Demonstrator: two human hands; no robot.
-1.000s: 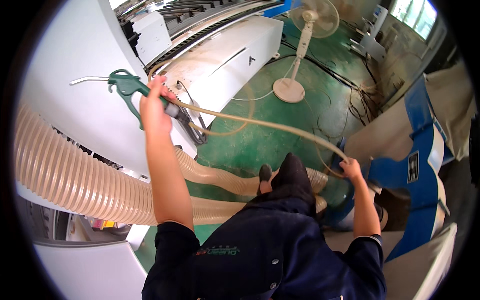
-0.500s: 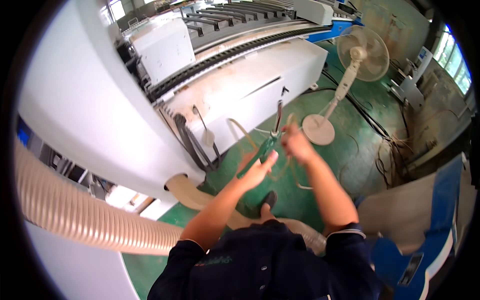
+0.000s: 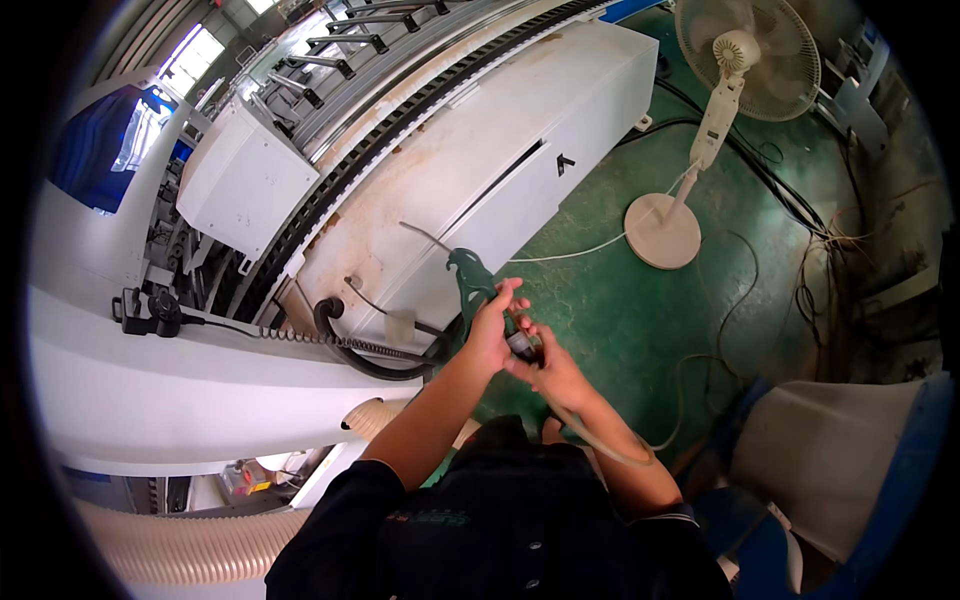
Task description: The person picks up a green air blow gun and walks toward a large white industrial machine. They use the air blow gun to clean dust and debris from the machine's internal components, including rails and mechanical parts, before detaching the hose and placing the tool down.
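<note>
A green air blow gun (image 3: 473,277) with a thin, slightly bent metal nozzle points up and left in front of the machine's side. My left hand (image 3: 488,335) is closed around its handle. Just below, my right hand (image 3: 556,372) wraps round the end of a beige air hose (image 3: 595,440), close against my left hand. Between the two hands shows a grey and dark coupling (image 3: 521,346). Fingers partly hide it, so whether it is fully joined to the blow gun I cannot tell. From my right hand the hose runs down across my right forearm and onto the floor.
A long white machine (image 3: 490,150) with a black cable chain stretches ahead. Right of it stands a beige pedestal fan (image 3: 663,230) among black cables on the green floor. A ribbed duct hose (image 3: 200,545) lies lower left; a blue-framed beige bag (image 3: 830,460) is lower right.
My right hand, blurred and apart before, has come down to the blow gun's lower end with the hose. The gun has tilted leftward, and my view has turned and shifted closer to the machine.
</note>
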